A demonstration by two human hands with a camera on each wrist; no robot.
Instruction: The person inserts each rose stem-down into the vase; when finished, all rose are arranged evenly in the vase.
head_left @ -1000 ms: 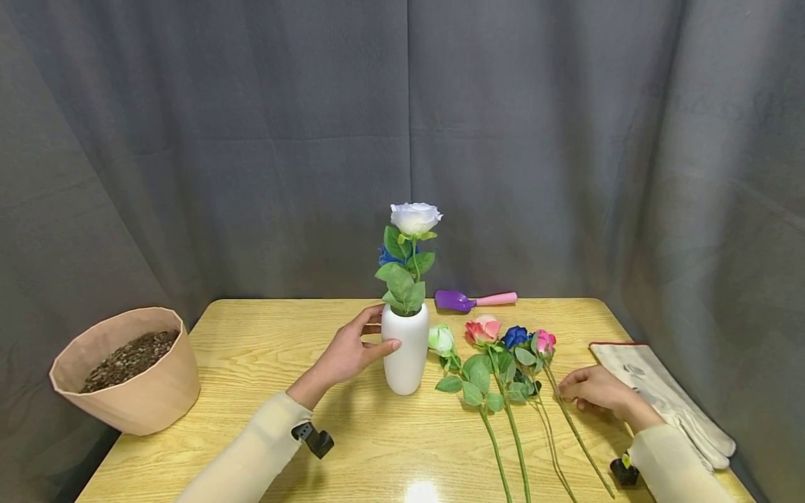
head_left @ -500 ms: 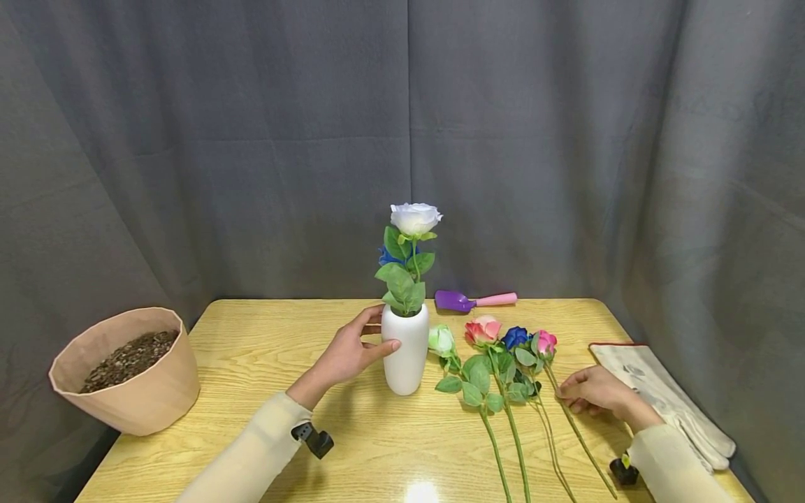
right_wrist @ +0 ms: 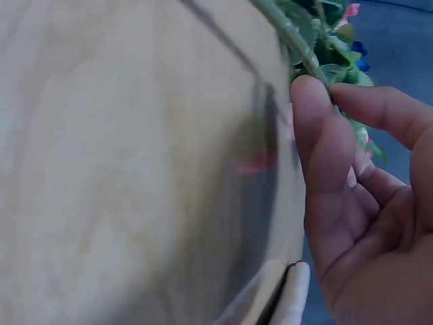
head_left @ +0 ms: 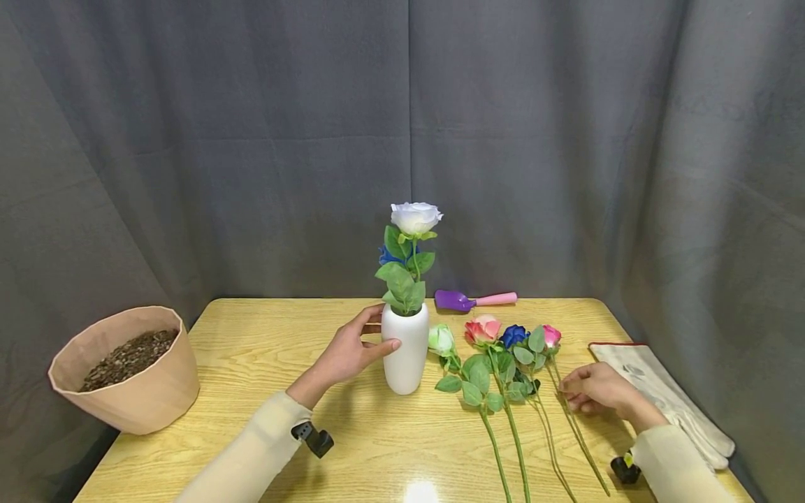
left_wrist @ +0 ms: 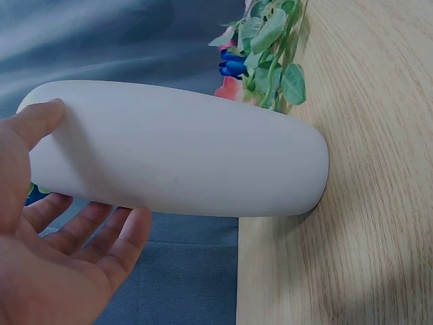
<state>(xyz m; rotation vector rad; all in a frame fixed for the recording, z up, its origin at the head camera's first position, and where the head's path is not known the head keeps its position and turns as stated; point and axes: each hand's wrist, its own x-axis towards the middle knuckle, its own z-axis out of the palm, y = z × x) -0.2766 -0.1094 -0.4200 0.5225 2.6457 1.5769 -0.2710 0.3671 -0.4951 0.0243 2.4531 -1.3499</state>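
Head view: left hand (head_left: pixel 352 351) holds the white vase (head_left: pixel 405 360) upright on the tabletop (head_left: pixel 377 454), white rose (head_left: pixel 416 218) and blue bloom (head_left: pixel 390 256) in it. Right hand (head_left: pixel 600 391) sits below the pink rose (head_left: pixel 551 337), beside the dark blue rose (head_left: pixel 514 336). Left wrist: thumb and fingers grip opposite sides of the vase. Right wrist: thumb and forefinger pinch a green stem (right_wrist: pixel 295 40), seemingly lifted, though blur leaves doubt. Step judged: picking up; next calls for drawing the pink rose clear of its neighbour.
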